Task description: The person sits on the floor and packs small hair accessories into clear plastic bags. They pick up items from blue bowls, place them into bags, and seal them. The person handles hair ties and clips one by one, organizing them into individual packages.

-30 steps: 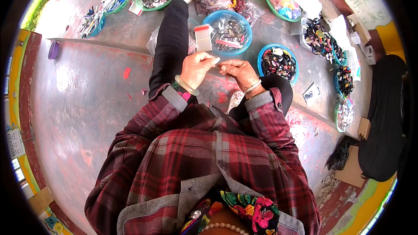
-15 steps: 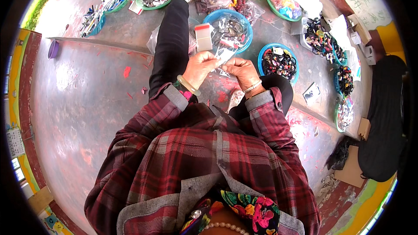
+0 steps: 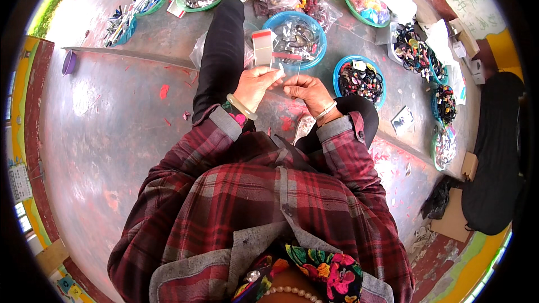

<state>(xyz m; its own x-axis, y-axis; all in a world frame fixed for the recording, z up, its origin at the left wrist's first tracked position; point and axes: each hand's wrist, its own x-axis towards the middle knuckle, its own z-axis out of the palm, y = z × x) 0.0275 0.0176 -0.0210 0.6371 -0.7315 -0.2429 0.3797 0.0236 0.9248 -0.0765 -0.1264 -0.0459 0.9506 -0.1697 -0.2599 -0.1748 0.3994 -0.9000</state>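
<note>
While the left hand (image 3: 255, 87) and right hand (image 3: 312, 93) pinched a clear bag (image 3: 288, 65), they were just apart. A blue basket (image 3: 323, 45) stood beyond.

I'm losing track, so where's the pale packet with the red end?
In the head view, the pale packet is above centre, just beyond the left hand, at the left of the larger blue basin.

Open floor (image 3: 112, 134) left — past the outstretched leg (image 3: 220, 50); blue basin (image 3: 323, 39) (loaded) blocks ahead.
</note>
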